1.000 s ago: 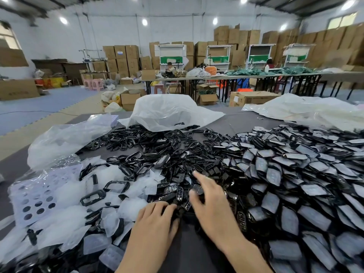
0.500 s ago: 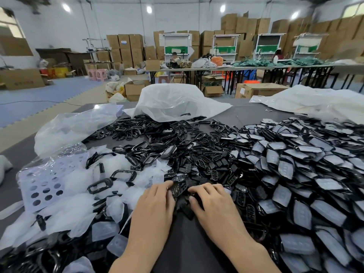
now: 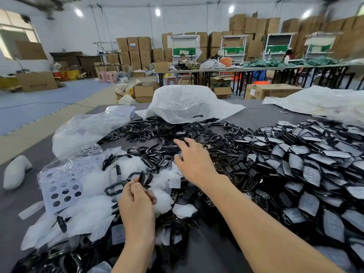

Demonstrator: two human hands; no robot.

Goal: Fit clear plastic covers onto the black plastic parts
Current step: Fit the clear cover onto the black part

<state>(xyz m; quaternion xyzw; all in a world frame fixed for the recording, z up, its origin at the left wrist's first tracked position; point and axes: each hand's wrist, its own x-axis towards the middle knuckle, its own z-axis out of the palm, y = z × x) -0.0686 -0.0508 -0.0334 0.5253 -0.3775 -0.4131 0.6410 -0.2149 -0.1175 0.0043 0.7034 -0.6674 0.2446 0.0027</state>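
Left hand (image 3: 136, 203), lifted from the heap, now pinches one black plastic part (image 3: 146, 177) above the clear plastic covers (image 3: 94, 213) at lower left, while the right hand (image 3: 194, 162), fingers spread and apparently empty, has reached frame centre over loose black parts (image 3: 141, 133), so a cover is presumably next.

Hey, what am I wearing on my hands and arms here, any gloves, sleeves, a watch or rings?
No gloves: the left grip and right grip are bare hands. The left forearm and right forearm are bare too, with no sleeve in view. No watch, ring or band shows.
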